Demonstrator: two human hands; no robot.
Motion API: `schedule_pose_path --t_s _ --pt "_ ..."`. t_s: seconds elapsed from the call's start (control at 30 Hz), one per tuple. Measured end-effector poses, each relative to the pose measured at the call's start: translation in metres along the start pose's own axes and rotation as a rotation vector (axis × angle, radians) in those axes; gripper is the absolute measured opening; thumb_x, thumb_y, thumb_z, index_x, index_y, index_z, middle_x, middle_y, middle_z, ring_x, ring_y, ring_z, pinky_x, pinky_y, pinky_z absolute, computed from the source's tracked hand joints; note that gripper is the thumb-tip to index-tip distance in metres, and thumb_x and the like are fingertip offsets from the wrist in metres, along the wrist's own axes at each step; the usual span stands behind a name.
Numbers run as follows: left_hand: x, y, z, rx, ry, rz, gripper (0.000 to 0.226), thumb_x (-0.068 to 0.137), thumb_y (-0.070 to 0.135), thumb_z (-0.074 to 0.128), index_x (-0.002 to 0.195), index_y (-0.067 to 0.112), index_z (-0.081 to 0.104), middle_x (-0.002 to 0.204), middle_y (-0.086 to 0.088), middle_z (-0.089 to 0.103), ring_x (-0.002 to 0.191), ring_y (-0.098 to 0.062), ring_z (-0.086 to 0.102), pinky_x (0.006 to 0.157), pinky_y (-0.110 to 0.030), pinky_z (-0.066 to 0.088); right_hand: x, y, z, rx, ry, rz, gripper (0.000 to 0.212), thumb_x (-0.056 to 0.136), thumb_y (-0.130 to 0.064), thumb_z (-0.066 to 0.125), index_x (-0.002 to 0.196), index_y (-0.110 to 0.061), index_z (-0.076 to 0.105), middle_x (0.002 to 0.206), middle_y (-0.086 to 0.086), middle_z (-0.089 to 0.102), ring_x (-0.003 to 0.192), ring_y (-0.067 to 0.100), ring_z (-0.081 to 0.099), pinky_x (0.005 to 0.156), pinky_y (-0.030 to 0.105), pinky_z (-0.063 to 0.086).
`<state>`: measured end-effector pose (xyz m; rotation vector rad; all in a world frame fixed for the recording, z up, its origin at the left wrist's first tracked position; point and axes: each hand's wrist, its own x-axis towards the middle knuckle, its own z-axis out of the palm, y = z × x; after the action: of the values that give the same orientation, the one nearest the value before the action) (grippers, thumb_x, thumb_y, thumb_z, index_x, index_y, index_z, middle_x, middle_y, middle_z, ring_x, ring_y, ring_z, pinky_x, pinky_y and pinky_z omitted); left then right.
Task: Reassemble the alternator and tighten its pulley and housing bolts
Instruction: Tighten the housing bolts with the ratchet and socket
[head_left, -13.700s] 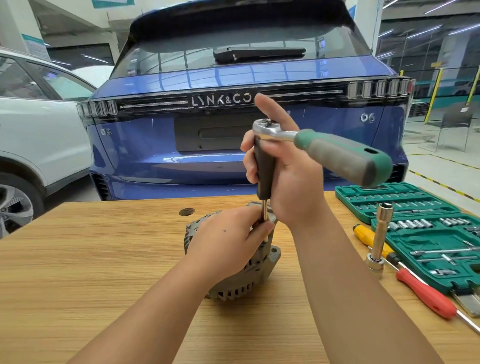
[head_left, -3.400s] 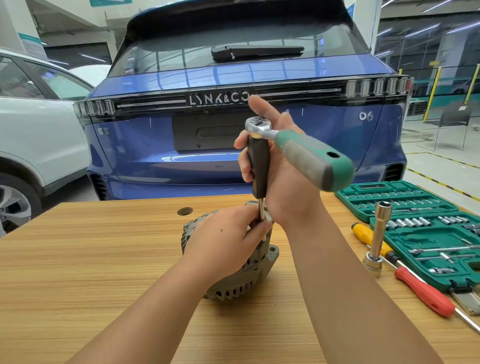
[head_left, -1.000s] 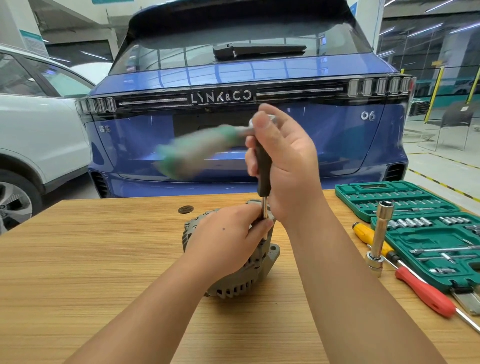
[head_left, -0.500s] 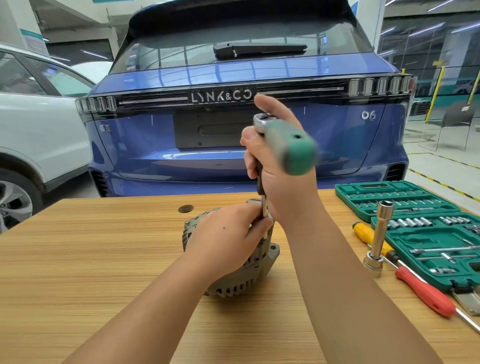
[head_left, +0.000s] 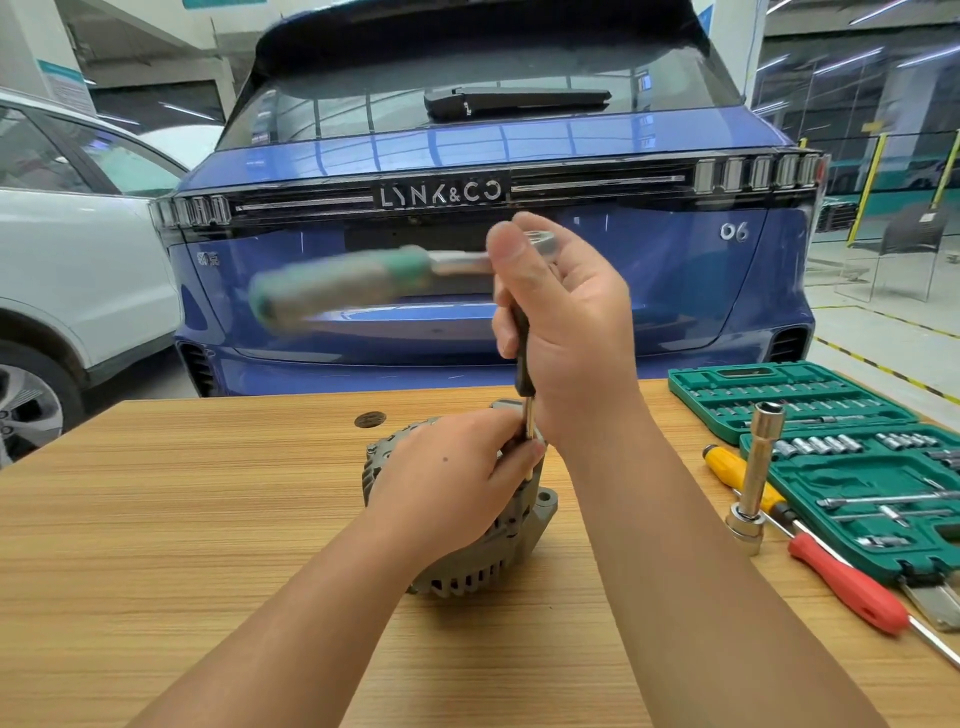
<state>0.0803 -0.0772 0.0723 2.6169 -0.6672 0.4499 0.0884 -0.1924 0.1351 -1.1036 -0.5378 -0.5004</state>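
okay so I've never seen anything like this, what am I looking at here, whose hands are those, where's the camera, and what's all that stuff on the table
The camera sits on a person's head, looking down at their own two bare hands; there is no robot. On the wooden table stands a grey alternator. The left hand steadies it and pinches the thin metal shaft of a dark-handled driver. The right hand grips that driver, which carries a ratchet wrench on top, its green handle blurred by motion. To the right lie a green socket set, a standing socket extension and yellow and red screwdrivers. A blue car is parked behind.
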Motion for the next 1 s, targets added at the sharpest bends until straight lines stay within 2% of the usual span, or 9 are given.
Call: schedule_pose_path --t_s 0.07,0.1,0.23,0.37,0.47,0.67,0.8,0.93,1.0 --pt "0.0 0.002 -0.001 0.004 -0.001 0.0 0.037 0.095 0.057 0.03 0.097 0.037 0.061 0.08 0.014 0.064 0.074 -0.003 0.057 0.055 -0.023 0.034 0.002 -0.001 -0.001 -0.127 0.102 -0.033 0.014 0.09 -0.026 0.074 0.091 -0.014 0.067 0.061 -0.008 0.05 0.053 0.01 0.04 0.05 0.024 0.036" --pt "0.0 0.002 -0.002 -0.002 -0.01 -0.003 0.035 0.095 0.057 0.031 0.095 0.038 0.061 0.079 0.015 0.064 0.073 -0.002 0.057 0.054 -0.023 0.033 0.004 -0.003 -0.004 -0.148 0.11 -0.001 0.015 0.091 -0.023 0.073 0.084 -0.013 0.064 0.061 -0.005 0.048 0.053 0.012 0.038 0.051 0.026 0.035" --pt "0.002 0.0 -0.003 -0.064 -0.03 -0.027 0.025 0.103 0.052 0.042 0.092 0.037 0.06 0.081 0.014 0.064 0.077 -0.002 0.058 0.063 -0.031 0.048 0.006 -0.01 -0.015 0.131 -0.118 0.164 0.021 0.092 -0.013 0.067 0.113 -0.014 0.06 0.073 -0.003 0.058 0.06 0.014 0.05 0.058 0.026 0.043" --pt "0.002 0.0 -0.003 -0.091 -0.031 -0.035 0.024 0.104 0.049 0.044 0.081 0.045 0.051 0.078 0.018 0.062 0.076 -0.001 0.058 0.063 -0.029 0.045 0.0 0.0 -0.006 -0.042 -0.103 -0.098 0.039 0.099 -0.001 0.059 0.123 -0.031 0.058 0.076 -0.001 0.057 0.063 0.016 0.054 0.055 0.028 0.047" --pt "0.001 -0.001 -0.001 -0.091 -0.011 -0.027 0.025 0.102 0.05 0.043 0.082 0.039 0.054 0.079 0.015 0.064 0.077 -0.005 0.058 0.065 -0.035 0.049 -0.001 0.002 -0.003 -0.047 -0.138 -0.137 0.043 0.098 0.001 0.055 0.122 -0.034 0.062 0.08 0.002 0.055 0.063 0.014 0.048 0.052 0.026 0.043" --pt "0.001 -0.002 -0.001 -0.086 0.004 -0.021 0.029 0.1 0.053 0.041 0.093 0.033 0.061 0.08 0.013 0.065 0.078 -0.006 0.059 0.07 -0.037 0.053 -0.001 -0.003 -0.008 0.23 -0.231 0.049 0.041 0.095 -0.031 0.036 0.123 -0.025 0.066 0.096 0.016 0.051 0.069 0.021 0.05 0.058 0.025 0.045" --pt "0.001 -0.002 0.0 -0.084 0.007 -0.015 0.029 0.101 0.053 0.042 0.093 0.034 0.061 0.082 0.014 0.066 0.079 -0.006 0.061 0.071 -0.039 0.054 0.004 -0.004 -0.005 0.162 -0.18 0.103 0.035 0.091 -0.04 0.05 0.118 -0.026 0.067 0.098 0.013 0.055 0.065 0.016 0.055 0.055 0.022 0.047" --pt "0.001 -0.003 0.002 -0.06 0.014 -0.022 0.026 0.101 0.053 0.043 0.092 0.036 0.061 0.078 0.017 0.064 0.077 -0.003 0.058 0.06 -0.028 0.043 -0.001 -0.006 -0.002 0.049 -0.094 0.032 0.049 0.092 -0.034 0.062 0.135 -0.015 0.053 0.074 -0.008 0.064 0.059 0.011 0.051 0.055 0.023 0.043" --pt "0.001 -0.002 0.002 -0.03 0.013 -0.009 0.025 0.101 0.052 0.042 0.096 0.038 0.062 0.08 0.016 0.065 0.076 -0.001 0.058 0.057 -0.024 0.04 0.0 -0.004 0.0 -0.092 0.027 -0.025 0.036 0.09 -0.032 0.07 0.12 -0.012 0.062 0.066 -0.011 0.058 0.056 0.008 0.047 0.054 0.021 0.04"
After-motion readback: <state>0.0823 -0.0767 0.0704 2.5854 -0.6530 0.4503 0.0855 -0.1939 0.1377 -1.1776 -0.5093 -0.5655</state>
